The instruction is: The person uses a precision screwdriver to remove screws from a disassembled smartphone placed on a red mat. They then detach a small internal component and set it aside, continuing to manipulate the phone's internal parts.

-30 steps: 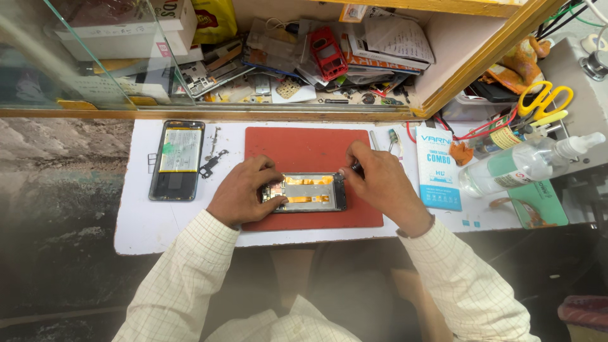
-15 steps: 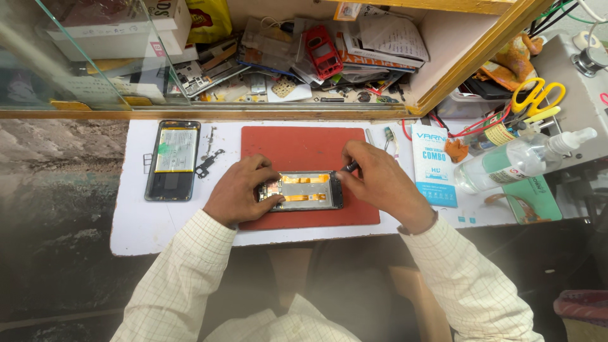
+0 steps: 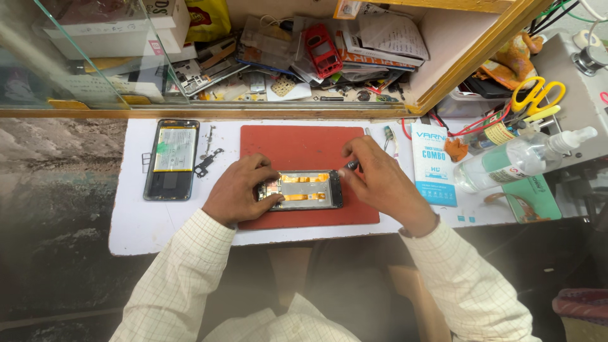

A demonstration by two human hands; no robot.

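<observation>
Cluttered shelves behind glass back a white surface [image 3: 158,221] where a red rectangular mat [image 3: 304,149] carries an opened phone frame with orange flex strips [image 3: 303,189]. Left hand [image 3: 237,190] pins the frame's left end, its grip closed on the edge. Right hand [image 3: 380,180] pinches a small dark tool [image 3: 351,166] at the frame's right end; a second opened phone with a pale battery [image 3: 171,158] lies well to the left.

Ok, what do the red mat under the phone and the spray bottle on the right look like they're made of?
Red mat: probably rubber or silicone, with a flat, matte surface that shows no glare. Spray bottle: clear plastic by the look of it, see-through and glossy, with a white nozzle.
</observation>
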